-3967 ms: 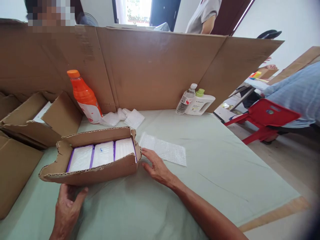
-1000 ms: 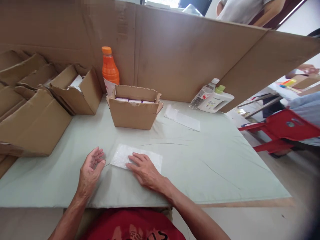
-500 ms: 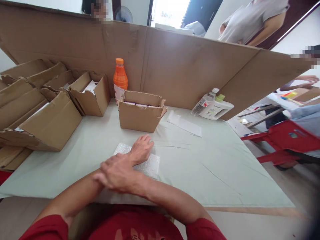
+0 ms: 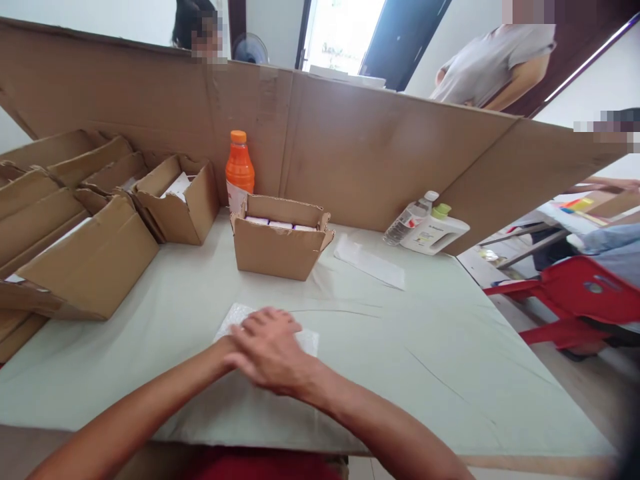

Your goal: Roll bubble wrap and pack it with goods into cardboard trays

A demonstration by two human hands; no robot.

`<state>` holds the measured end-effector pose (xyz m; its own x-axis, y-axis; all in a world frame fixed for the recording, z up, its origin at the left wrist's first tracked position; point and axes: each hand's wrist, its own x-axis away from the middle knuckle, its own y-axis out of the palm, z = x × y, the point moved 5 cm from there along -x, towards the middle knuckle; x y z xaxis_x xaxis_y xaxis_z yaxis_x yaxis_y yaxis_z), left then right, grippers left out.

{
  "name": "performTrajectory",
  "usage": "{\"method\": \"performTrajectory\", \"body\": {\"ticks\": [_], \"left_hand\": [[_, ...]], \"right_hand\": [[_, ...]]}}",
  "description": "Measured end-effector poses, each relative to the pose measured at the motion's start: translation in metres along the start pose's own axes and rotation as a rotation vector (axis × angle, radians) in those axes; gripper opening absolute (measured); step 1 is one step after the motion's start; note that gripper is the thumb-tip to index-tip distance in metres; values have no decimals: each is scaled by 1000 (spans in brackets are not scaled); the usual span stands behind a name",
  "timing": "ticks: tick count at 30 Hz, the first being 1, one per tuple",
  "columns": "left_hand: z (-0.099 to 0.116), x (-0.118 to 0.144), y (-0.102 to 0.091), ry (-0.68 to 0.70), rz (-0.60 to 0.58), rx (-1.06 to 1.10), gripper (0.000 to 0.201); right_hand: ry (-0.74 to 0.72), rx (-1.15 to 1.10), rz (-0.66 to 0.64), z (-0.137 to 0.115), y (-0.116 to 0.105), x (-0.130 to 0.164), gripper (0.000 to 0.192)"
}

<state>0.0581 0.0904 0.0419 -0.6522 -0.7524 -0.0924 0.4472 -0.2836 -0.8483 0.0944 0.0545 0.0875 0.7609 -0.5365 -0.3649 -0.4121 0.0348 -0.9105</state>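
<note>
My right hand point(image 4: 275, 357) lies across the back of my left hand point(image 4: 294, 325), with its fingers laid over it and its thumb apart near the left wrist. Most of the left hand is covered, so how its fingers are set is hidden. Under both hands, a flat piece of bubble wrap point(image 4: 309, 341) rests on the cloth-covered table point(image 4: 425, 373). Just beyond them stands an open cardboard box point(image 4: 275, 250) with several small white and purple packs inside.
Several open cardboard boxes point(image 4: 95, 267) crowd the left side. An orange bottle point(image 4: 240, 167) stands behind the middle box. A white sheet point(image 4: 370, 262), a clear bottle point(image 4: 407, 223) and a white jug point(image 4: 433, 233) are at the back right. A cardboard partition point(image 4: 360, 153) borders the table; people are beyond it.
My right hand has slid from the left wrist and forearm onto the back of the left hand, covering it. The view has tilted slightly upward.
</note>
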Motion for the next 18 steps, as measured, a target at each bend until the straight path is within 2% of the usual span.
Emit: {"method": "performTrajectory", "body": {"ticks": [2, 3, 6, 8, 10, 12, 15, 18], "left_hand": [[-25, 31, -27, -55, 26, 71, 27], [-42, 44, -42, -137, 83, 116, 32], [-104, 71, -85, -528, 491, 298, 44], [-132, 66, -99, -619, 703, 370, 62], [-149, 42, -99, -598, 788, 477, 81], [-157, 13, -89, -564, 788, 608, 89], [-154, -16, -66, -538, 758, 701, 82], [-140, -12, -43, -536, 757, 694, 74]], "right_hand": [[138, 37, 174, 54, -29, 33, 25], [218, 64, 242, 81, -40, 49, 25], [445, 37, 345, 155, -50, 82, 31], [595, -78, 360, 195, -37, 84, 43], [710, -249, 357, 223, -17, 73, 56], [745, -423, 336, 236, 4, 54, 63], [729, -548, 307, 233, 23, 36, 60], [796, -522, 304, 220, 25, 46, 54]]}}
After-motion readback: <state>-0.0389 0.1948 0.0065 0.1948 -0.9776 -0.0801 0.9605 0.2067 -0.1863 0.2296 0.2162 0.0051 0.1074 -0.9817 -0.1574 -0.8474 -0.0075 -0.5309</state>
